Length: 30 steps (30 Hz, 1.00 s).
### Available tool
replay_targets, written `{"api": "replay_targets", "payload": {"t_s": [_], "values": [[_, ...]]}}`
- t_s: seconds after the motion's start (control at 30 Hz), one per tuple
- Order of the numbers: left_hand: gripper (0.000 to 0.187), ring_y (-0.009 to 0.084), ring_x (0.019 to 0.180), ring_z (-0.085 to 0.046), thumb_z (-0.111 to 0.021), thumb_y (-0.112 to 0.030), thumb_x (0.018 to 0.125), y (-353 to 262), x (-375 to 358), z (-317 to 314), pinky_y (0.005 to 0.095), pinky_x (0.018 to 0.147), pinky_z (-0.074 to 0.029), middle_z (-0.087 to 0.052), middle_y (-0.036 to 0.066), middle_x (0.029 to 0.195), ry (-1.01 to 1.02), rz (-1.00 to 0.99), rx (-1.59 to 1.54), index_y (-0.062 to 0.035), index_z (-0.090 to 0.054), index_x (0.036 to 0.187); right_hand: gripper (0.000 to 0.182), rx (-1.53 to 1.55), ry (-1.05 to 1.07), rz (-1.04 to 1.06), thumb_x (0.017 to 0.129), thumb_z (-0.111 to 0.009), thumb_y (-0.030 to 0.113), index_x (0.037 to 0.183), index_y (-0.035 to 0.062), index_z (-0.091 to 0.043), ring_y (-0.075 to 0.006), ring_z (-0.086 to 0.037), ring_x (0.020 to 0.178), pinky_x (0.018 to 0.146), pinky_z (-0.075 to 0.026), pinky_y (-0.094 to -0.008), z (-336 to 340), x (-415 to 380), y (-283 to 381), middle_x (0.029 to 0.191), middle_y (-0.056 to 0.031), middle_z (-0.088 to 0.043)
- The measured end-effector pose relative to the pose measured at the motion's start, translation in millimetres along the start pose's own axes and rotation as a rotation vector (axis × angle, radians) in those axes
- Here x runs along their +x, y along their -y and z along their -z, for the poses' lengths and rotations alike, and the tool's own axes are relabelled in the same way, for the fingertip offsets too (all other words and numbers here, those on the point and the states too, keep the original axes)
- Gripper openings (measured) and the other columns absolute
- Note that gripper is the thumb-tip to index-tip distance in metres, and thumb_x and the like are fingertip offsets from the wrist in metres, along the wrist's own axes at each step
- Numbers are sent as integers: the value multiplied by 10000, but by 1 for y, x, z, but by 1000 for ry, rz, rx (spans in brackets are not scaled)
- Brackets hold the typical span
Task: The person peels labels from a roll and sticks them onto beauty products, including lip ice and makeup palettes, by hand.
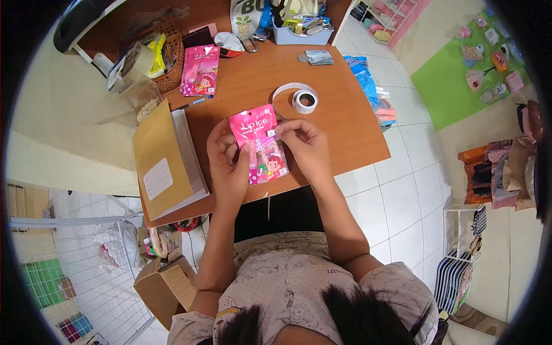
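Observation:
My left hand (229, 164) is closed on the left side of a pink Lip Ice packet (265, 150), its thumb lying across the front. The packet is held upright above the front part of the desk, printed side towards me. At its upper right, the thumb and forefinger of my right hand (305, 145) are pinched together at a small white sticker (271, 133) with dark print. Just beyond the packet, a roll of white labels (305, 101) lies on the desk with a loose strip curling off to the left. A second pink packet (200, 70) lies farther back.
A brown notebook (158, 167) lies at the desk's (351, 123) left edge, with a pen (194, 102) behind it. A wicker basket (172, 63) and a blue bin (302, 35) stand at the back. Silver sachets (319, 57) lie at back right. A cardboard box (167, 284) sits below left.

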<state>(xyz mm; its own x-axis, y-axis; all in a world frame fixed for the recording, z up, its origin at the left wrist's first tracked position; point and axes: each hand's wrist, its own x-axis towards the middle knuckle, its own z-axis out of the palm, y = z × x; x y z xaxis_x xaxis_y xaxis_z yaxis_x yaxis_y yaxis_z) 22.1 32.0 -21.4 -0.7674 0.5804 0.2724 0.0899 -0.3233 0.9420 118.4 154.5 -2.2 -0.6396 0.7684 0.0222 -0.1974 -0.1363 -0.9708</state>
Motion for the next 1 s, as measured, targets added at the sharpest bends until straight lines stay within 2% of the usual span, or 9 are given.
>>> {"api": "replay_targets", "payload": {"t_s": [0.1, 0.2, 0.53, 0.63, 0.73, 0.93, 0.97, 1.0], "values": [[550, 181, 1128, -577, -561, 72, 903, 2, 1, 1, 299, 983, -467, -553, 129, 1169, -11, -35, 11, 25, -308, 1390, 97, -23, 83, 12, 873, -661, 11, 947, -50, -664, -94, -632, 788, 727, -504, -227, 10, -8, -1, 871, -76, -694], [542, 177, 1120, -578, -564, 65, 906, 3, 1, 2, 300, 976, -472, -551, 128, 1180, -20, -24, 18, 26, -313, 1385, 115, -82, 148, -87, 880, -680, 35, 957, -49, -668, -94, -636, 808, 736, -503, -229, 23, -21, -2, 894, -80, -696], [534, 181, 1111, -582, -570, 48, 911, 3, 0, 2, 311, 978, -463, -550, 133, 1195, -15, -29, 14, 18, -324, 1384, 156, -256, 126, 12, 866, -710, 53, 978, -53, -686, -117, -644, 870, 749, -515, -245, 23, -31, -5, 1038, -99, -666], [542, 177, 1109, -585, -568, 50, 909, 3, 0, 1, 304, 974, -462, -562, 130, 1189, -22, -22, -16, 21, -326, 1393, 151, -107, 63, -37, 870, -703, 49, 978, -54, -683, -121, -645, 883, 759, -519, -255, 22, -27, -5, 1046, -101, -665], [550, 171, 1119, -583, -558, 62, 909, 3, 0, 0, 295, 972, -459, -580, 125, 1187, 10, 3, -29, 29, -333, 1410, 144, -39, 78, 43, 876, -696, 49, 974, -54, -674, -111, -642, 876, 768, -515, -246, 18, -15, -4, 1051, -96, -665], [530, 179, 1176, -565, -547, 84, 907, 10, -3, 3, 289, 984, -448, -580, 135, 1259, 36, 81, -52, 42, -380, 1409, 107, -71, 41, 59, 885, -681, 51, 954, -31, -671, -66, -606, 777, 699, -483, -211, -2, 17, 19, 886, -53, -682], [522, 182, 1187, -560, -547, 85, 907, 12, -3, 4, 289, 988, -446, -574, 139, 1279, 39, 79, -39, 43, -390, 1403, 103, -64, 69, 68, 880, -676, 44, 954, -28, -674, -57, -588, 729, 663, -467, -205, -2, 23, 16, 809, -34, -671], [520, 183, 1189, -560, -548, 86, 906, 11, -3, 4, 289, 992, -442, -572, 142, 1284, 30, 75, -43, 41, -394, 1401, 103, -91, 81, 46, 883, -668, 45, 958, -26, -678, -73, -603, 777, 710, -477, -218, -2, 26, 18, 847, -44, -679]]}}
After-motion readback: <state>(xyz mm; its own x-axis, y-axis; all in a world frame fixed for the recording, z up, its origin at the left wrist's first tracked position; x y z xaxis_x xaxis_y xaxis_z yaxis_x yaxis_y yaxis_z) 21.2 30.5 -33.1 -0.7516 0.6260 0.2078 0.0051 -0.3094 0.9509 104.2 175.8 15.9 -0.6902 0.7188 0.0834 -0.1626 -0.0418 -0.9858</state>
